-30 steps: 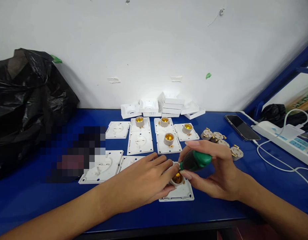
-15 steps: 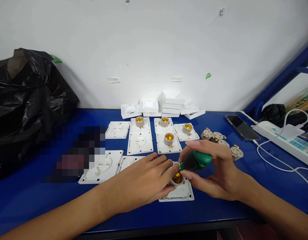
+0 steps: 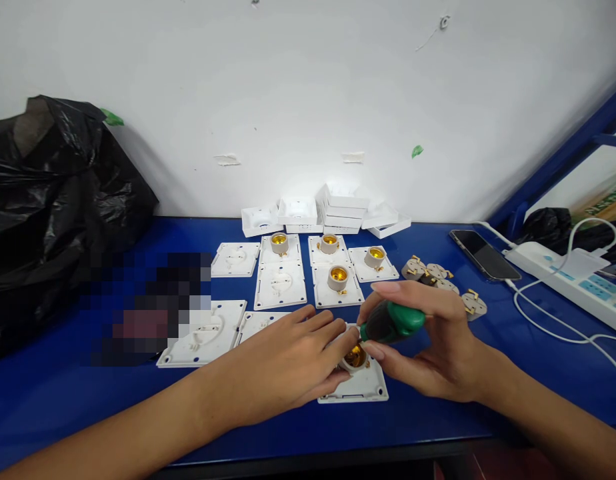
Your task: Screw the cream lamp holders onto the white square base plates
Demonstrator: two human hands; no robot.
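Wall: plain white (image 3: 308, 87), taped and scuffed, brightest low down
Tabletop: glossy blue (image 3: 413, 417), meeting the wall
Right side: slanting blue metal frame (image 3: 563, 140)

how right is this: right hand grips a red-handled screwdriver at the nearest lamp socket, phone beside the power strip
The colour is wrong: in the head view, the right hand grips a green-and-black-handled screwdriver at the nearest lamp socket. The phone is beside the power strip.
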